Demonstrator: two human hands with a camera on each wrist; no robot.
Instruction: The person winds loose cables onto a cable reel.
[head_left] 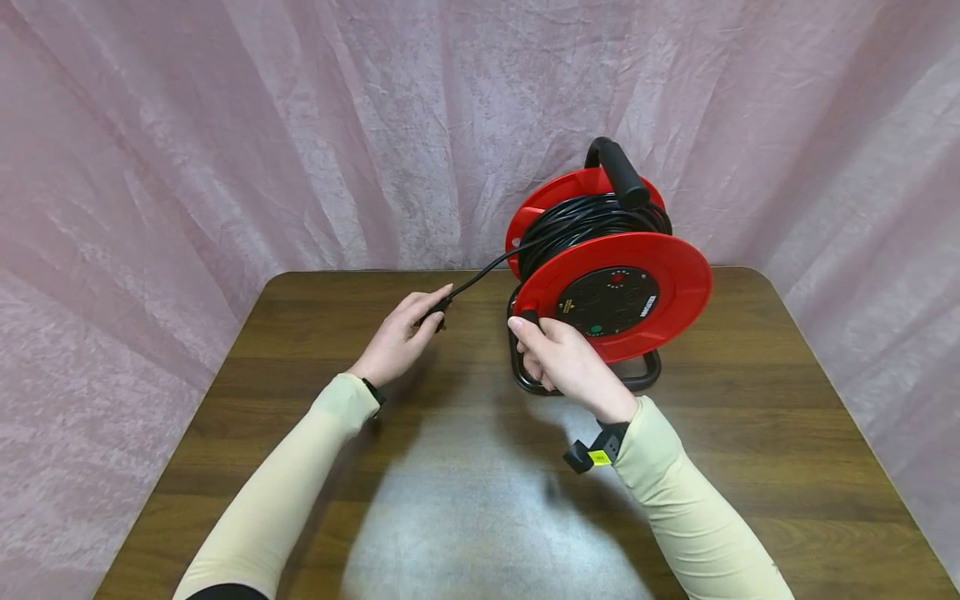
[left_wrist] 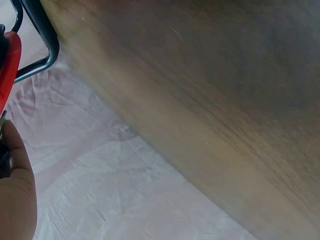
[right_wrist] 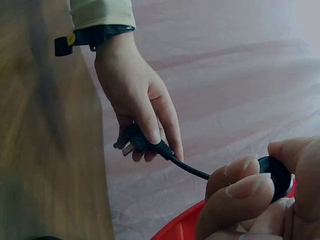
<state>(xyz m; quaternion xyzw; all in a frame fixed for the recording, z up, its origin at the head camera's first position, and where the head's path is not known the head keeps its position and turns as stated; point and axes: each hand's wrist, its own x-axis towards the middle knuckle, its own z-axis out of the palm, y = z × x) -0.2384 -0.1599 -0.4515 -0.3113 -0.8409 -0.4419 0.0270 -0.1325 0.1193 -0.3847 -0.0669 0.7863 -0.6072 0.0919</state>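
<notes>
A red cable reel (head_left: pixel 684 265) wound with black cable (head_left: pixel 581 218) stands on a black tube frame toward the back right of the table. My left hand (head_left: pixel 401 333) pinches the black plug (right_wrist: pixel 140 140) at the cable's free end, left of the reel. Metal pins of the plug point out past the fingers in the right wrist view. From the plug the cable runs up to the drum. At the reel's near left rim, my right hand (head_left: pixel 566 358) grips a round black crank knob (right_wrist: pixel 276 177), thumb on one side and fingers curled on the other.
The wooden table (head_left: pixel 300 467) has its back edge close to a pink curtain (head_left: pixel 337 150). A black carry handle (head_left: pixel 622 173) tops the reel, and its frame foot (head_left: pixel 641 379) rests on the wood. Each wrist wears a black strap.
</notes>
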